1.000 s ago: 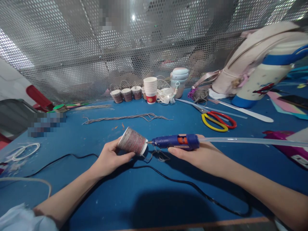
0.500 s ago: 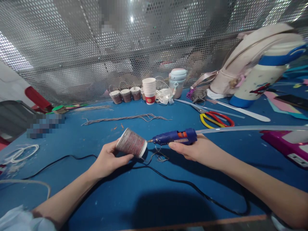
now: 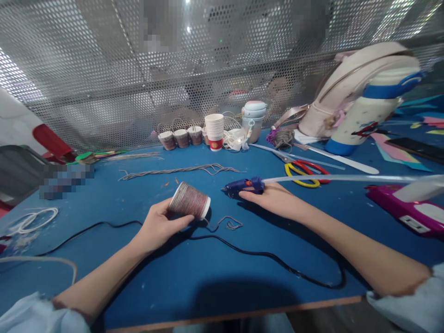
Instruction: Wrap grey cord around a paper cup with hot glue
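My left hand is closed round a paper cup that lies tilted on its side, its wall wound with grey and reddish cord. A loose tail of grey cord runs from the cup's white rim onto the table. To the right, my right hand grips a blue hot glue gun, whose nozzle points left at the cup with a gap between them. A long clear glue stick sticks out of the gun's back end. The gun's handle is mostly hidden by my fingers.
Twisted grey cords lie across the blue table. Behind them stand several cord-wrapped cups, a stack of paper cups and a bottle. Scissors and a large bottle are on the right. A black cable crosses the front.
My right hand has drawn the glue gun back and up from the cup's rim, so the nozzle is now apart from it. The cup stays in my left hand, barely shifted.
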The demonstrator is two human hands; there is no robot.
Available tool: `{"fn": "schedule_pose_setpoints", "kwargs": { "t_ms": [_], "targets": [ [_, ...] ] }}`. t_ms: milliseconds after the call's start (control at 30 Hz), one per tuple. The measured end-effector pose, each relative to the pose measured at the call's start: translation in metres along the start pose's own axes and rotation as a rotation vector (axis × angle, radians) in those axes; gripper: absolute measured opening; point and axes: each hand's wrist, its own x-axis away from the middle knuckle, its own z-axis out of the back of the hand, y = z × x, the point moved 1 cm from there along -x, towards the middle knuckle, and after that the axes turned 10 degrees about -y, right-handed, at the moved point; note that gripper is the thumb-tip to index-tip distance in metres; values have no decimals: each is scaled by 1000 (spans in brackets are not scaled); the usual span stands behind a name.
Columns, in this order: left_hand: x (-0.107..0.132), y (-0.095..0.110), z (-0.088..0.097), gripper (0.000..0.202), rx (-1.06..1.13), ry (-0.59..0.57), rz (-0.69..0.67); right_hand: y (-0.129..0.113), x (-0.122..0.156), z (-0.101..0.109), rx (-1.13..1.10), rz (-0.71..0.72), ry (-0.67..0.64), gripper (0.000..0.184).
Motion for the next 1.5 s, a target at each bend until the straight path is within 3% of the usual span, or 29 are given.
{"fn": "schedule_pose_setpoints", "kwargs": {
  "t_ms": [200,333,400,467,600,700,833,1000,1167,1300,1500],
  "targets": [
    [-3,1,1,25,31,128,75,7,18,13,132,-46,94,47],
    [-3,1,1,21,35,182,78,9,49,18,314,-84,349,49],
    [-2,2,1,21,39,187,83,-1,65,14,281,-7,432,47],
    [-2,3,0,21,39,185,91,-18,72,6,165,115,373,42],
    [-2,1,0,25,11,200,96,-63,51,-19,37,327,145,20],
    [-2,1,2,27,-33,250,85,-83,15,-36,-62,303,104,13],
    [-2,3,5,30,-79,332,56,-89,-23,-57,-349,195,14,26],
    [-3,0,6,31,-118,357,50,-86,-35,-75,-459,188,-30,20],
    [-4,2,4,29,-126,366,103,-83,-25,-68,-384,240,25,4],
    [-4,7,1,28,-129,331,145,-81,-17,-58,-244,317,100,9],
    [-2,5,-1,29,-152,263,177,-69,-19,-58,125,544,250,17]
  ]
}}
